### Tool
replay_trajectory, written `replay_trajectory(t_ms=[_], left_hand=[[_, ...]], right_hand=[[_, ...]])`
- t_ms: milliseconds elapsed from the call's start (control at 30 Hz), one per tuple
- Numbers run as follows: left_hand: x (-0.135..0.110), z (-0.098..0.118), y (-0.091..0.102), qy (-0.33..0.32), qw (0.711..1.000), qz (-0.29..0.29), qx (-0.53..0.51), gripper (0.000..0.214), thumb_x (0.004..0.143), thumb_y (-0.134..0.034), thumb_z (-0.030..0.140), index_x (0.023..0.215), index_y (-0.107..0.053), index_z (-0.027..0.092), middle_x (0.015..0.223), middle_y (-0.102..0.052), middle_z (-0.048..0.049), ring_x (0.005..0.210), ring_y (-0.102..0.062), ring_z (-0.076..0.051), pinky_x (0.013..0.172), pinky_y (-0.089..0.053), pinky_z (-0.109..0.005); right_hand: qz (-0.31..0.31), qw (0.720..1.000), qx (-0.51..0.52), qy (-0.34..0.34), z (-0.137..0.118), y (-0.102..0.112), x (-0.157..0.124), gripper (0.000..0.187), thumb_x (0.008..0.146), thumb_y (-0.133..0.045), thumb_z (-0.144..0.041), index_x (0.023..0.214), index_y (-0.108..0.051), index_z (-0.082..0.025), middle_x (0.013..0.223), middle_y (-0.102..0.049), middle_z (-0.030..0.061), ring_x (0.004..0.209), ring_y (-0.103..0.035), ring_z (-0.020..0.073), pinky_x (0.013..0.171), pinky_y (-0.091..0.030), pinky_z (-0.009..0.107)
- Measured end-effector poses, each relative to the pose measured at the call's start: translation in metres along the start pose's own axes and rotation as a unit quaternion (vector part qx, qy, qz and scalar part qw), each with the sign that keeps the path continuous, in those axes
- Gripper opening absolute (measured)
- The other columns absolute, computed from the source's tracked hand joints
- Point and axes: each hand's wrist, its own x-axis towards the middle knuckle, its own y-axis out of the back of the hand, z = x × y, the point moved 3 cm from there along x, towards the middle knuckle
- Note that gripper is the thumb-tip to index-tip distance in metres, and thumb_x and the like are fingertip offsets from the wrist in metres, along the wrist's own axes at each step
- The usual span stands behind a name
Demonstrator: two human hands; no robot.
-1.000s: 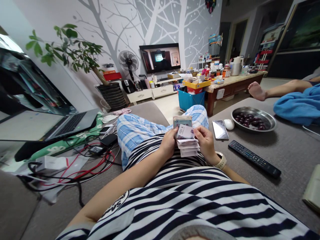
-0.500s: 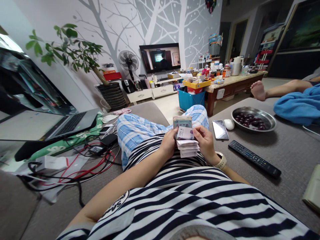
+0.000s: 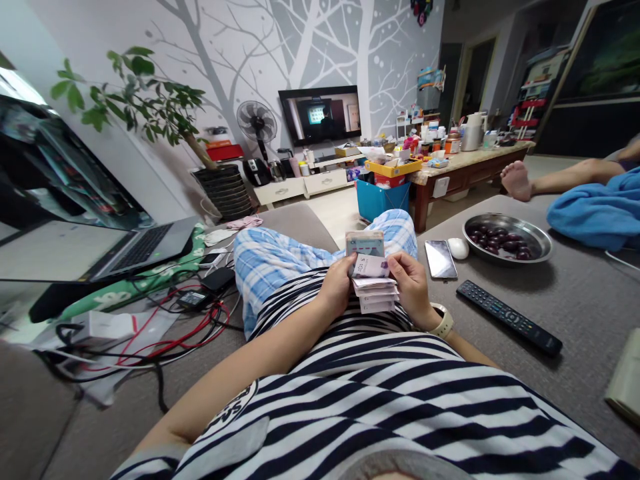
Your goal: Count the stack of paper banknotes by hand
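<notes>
I lie back on a grey sofa in a striped shirt and blue plaid trousers. A stack of banknotes [image 3: 371, 280] stands over my lap, its upper half upright and several notes folded down toward me. My left hand [image 3: 336, 287] grips the stack's left side, thumb on the front. My right hand [image 3: 413, 285], a watch on its wrist, pinches the folded-down notes from the right.
A phone [image 3: 441, 259], a white mouse [image 3: 457, 248], a metal bowl of dark fruit [image 3: 507, 239] and a remote [image 3: 507, 317] lie to my right. Another person's foot [image 3: 515, 181] and a blue cloth [image 3: 595, 207] are beyond. A laptop [image 3: 143, 247] and tangled cables [image 3: 165, 327] sit left.
The top note has been folded a little further down by my right thumb. Both hands stay in the same place on the stack.
</notes>
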Motion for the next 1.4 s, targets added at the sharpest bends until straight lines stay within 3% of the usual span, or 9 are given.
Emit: replay_trajectory(t_ms=[200,367,467,667,933,1200,1400], left_hand=[[0.000,0.000,0.000,0.005,1.000,0.002,-0.004,0.028,0.069,-0.081,0.042,0.079,-0.073,0.017,0.080,-0.078,-0.0060,0.087,-0.073,-0.028,0.085,-0.056,-0.038],[0.000,0.003,-0.004,0.002,1.000,0.003,-0.026,0.028,0.067,-0.082,0.040,0.079,-0.074,0.016,0.083,-0.079,-0.0087,0.094,-0.075,-0.031,0.093,-0.056,-0.043],[-0.003,0.006,-0.006,-0.001,1.000,-0.002,-0.024,0.023,0.067,-0.082,0.036,0.076,-0.073,0.017,0.080,-0.079,-0.0072,0.092,-0.076,-0.031,0.094,-0.056,-0.044],[-0.009,0.010,-0.008,0.010,1.000,-0.017,-0.020,0.031,0.060,-0.085,0.033,0.085,-0.078,0.016,0.078,-0.079,-0.0057,0.091,-0.076,-0.031,0.093,-0.057,-0.044],[-0.005,0.003,-0.006,0.023,1.000,-0.017,-0.009,0.032,0.053,-0.085,0.025,0.082,-0.078,0.016,0.075,-0.078,-0.0046,0.088,-0.076,-0.029,0.095,-0.055,-0.043],[-0.001,0.001,-0.002,0.009,1.000,0.018,-0.004,0.016,0.076,-0.074,0.034,0.079,-0.075,0.018,0.076,-0.077,-0.0041,0.083,-0.074,-0.025,0.087,-0.056,-0.037],[-0.001,0.000,-0.002,0.007,1.000,0.020,-0.002,0.016,0.077,-0.072,0.034,0.079,-0.075,0.019,0.076,-0.076,-0.0050,0.082,-0.072,-0.026,0.085,-0.057,-0.039]], right_hand=[[0.002,1.000,0.017,-0.006,0.003,0.000,-0.001,0.044,0.094,-0.065,-0.058,0.070,-0.061,-0.022,0.058,-0.047,-0.0036,0.055,-0.041,0.0135,0.053,-0.033,0.028],[-0.027,0.999,0.044,-0.011,0.005,-0.002,-0.002,0.053,0.098,-0.056,-0.062,0.067,-0.066,-0.020,0.059,-0.058,0.0008,0.051,-0.040,0.0128,0.051,-0.031,0.029],[-0.019,0.998,0.042,-0.031,0.005,-0.002,-0.001,0.046,0.090,-0.069,-0.061,0.068,-0.064,-0.021,0.060,-0.061,0.0004,0.053,-0.043,0.0130,0.053,-0.033,0.029],[0.061,0.997,0.004,-0.053,0.009,0.001,0.006,0.047,0.076,-0.081,-0.058,0.064,-0.053,-0.022,0.059,-0.047,-0.0053,0.057,-0.039,0.0122,0.056,-0.035,0.028],[0.043,0.995,-0.013,-0.084,0.018,0.002,0.008,0.039,0.083,-0.072,-0.055,0.069,-0.059,-0.021,0.060,-0.048,-0.0046,0.058,-0.038,0.0129,0.057,-0.033,0.029],[0.031,0.997,-0.027,-0.059,0.016,0.004,0.005,0.037,0.091,-0.066,-0.052,0.071,-0.060,-0.021,0.062,-0.048,-0.0039,0.060,-0.039,0.0136,0.056,-0.033,0.028],[0.024,0.999,-0.023,-0.028,0.007,0.002,0.003,0.042,0.092,-0.064,-0.057,0.069,-0.058,-0.022,0.060,-0.044,-0.0045,0.057,-0.038,0.0136,0.055,-0.033,0.028]])
